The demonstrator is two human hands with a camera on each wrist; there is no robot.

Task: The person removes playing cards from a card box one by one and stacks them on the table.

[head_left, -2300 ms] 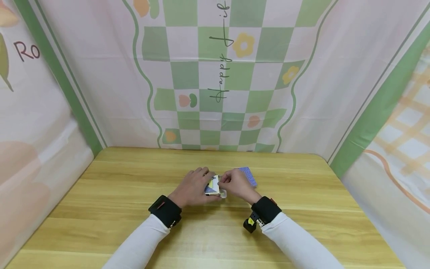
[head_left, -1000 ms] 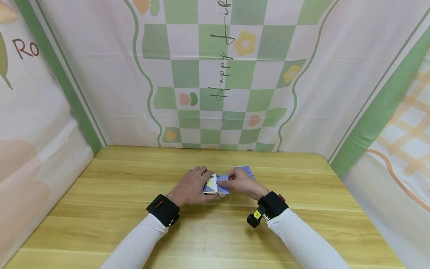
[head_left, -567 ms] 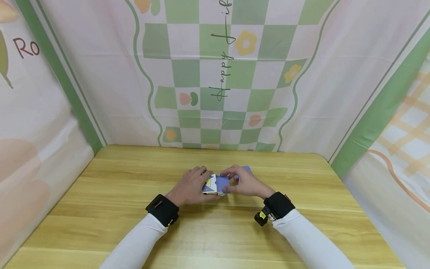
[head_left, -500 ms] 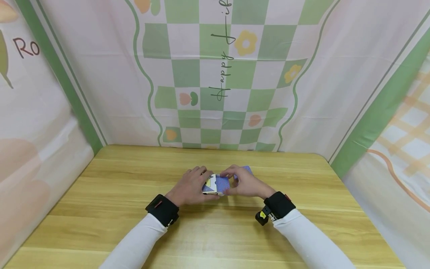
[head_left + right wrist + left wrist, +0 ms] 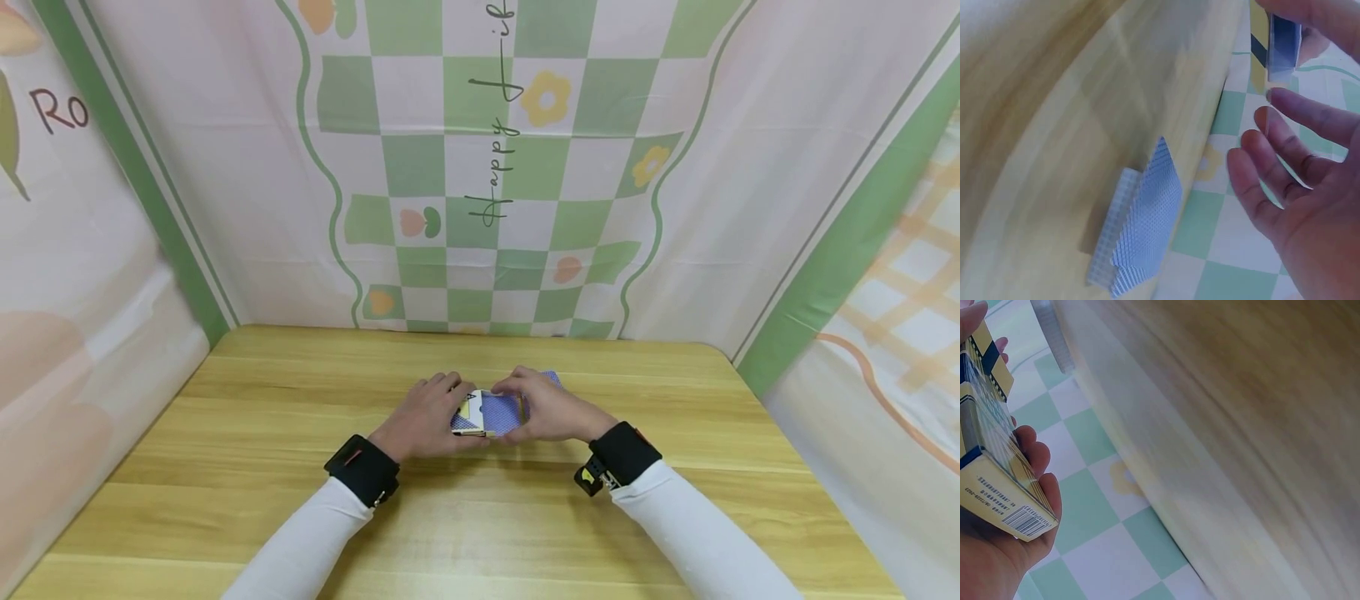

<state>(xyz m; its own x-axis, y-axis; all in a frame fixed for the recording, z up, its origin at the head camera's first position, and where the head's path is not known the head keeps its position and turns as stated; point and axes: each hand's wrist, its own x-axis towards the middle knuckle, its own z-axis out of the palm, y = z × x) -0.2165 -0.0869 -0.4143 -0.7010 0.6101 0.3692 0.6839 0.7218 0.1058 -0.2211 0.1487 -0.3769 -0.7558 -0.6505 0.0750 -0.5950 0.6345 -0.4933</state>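
My left hand [image 5: 427, 417] grips a card box [image 5: 471, 414], cream with a yellow patch and a letter A on top. In the left wrist view the box [image 5: 1007, 494] shows its barcode end. A block of blue-backed playing cards [image 5: 501, 413] sticks out of the box's right end. My right hand [image 5: 551, 407] holds this block between thumb and index finger at its opposite long edges. In the right wrist view the other fingers [image 5: 1250, 169] of that hand stand spread, away from the cards.
Behind my right hand lies another blue-backed pile [image 5: 553, 377], mostly hidden in the head view. The right wrist view shows its top card [image 5: 1150, 225] skewed and tilted. All this is on a wooden table [image 5: 480, 517], with a printed curtain [image 5: 480, 167] behind its far edge.
The blue-backed cards have come out of the box to the right. My right hand went from pinching at the box's mouth to spanning the cards' edges. My left hand stays nearly in place.
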